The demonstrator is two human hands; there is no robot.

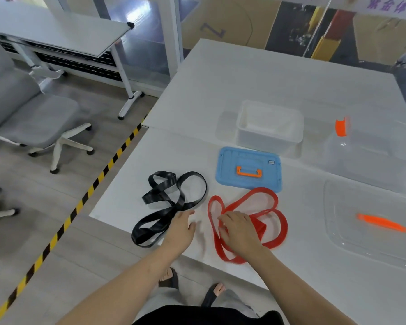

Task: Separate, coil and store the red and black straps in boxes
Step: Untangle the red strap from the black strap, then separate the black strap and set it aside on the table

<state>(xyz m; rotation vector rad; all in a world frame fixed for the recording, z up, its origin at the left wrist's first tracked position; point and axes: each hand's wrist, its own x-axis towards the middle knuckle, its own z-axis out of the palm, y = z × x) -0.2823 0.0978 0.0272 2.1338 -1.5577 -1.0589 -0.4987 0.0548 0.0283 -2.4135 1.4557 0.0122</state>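
A black strap [167,202] lies in loose loops near the table's left front corner. To its right a red strap [267,207] sprawls in tangled loops. My left hand [181,228] rests flat with fingers apart, its tips touching the black strap's near loop. My right hand [239,228] presses down on the middle of the red strap, fingers curled over the folds. An open white box [268,127] stands behind the straps. A clear box [370,156] with an orange latch stands at the right.
A blue lid [249,168] with an orange handle lies flat between the white box and the red strap. A clear lid [370,221] with an orange handle lies at the right. Left of the white table [279,76] are yellow-black floor tape, a grey chair [35,118] and another desk.
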